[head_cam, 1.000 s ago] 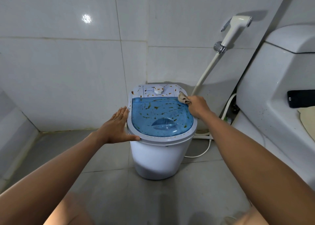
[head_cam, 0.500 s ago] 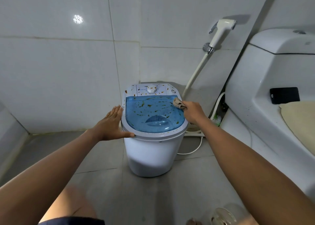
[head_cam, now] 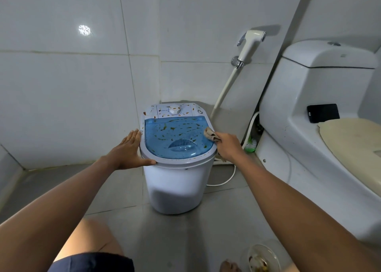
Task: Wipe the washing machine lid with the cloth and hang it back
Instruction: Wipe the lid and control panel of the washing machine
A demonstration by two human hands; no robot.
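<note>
While the left hand (head_cam: 127, 151) lies flat with straight fingers against the left side of the washing machine (head_cam: 175, 181), thumb along the front rim, the right hand (head_cam: 227, 145) pinches a bunched beige cloth (head_cam: 210, 134) and presses it onto the right edge of the blue see-through lid (head_cam: 177, 136). That lid is shut and flecked all over with brown and orange bits, and the same specks dot the white control panel (head_cam: 175, 110) behind it, where a round dial sits in the middle. The little white machine stands on the grey tiled floor (head_cam: 127, 197), close to the corner of the white tiled walls. Off to its right a white cable (head_cam: 223, 182) loops across the floor. A bidet sprayer (head_cam: 250, 42) hangs on the wall above, its hose running down behind the machine. Further right stands a white toilet (head_cam: 309, 98) with a cream seat cover, and a dark phone (head_cam: 322, 113) rests on the ledge just behind that cover. Something green (head_cam: 250, 144) is tucked between the toilet base and the wall; I cannot tell what it is. Near the bottom edge, a small glass dish (head_cam: 261, 258) with brownish scraps sits on the floor beside a bare foot.
</note>
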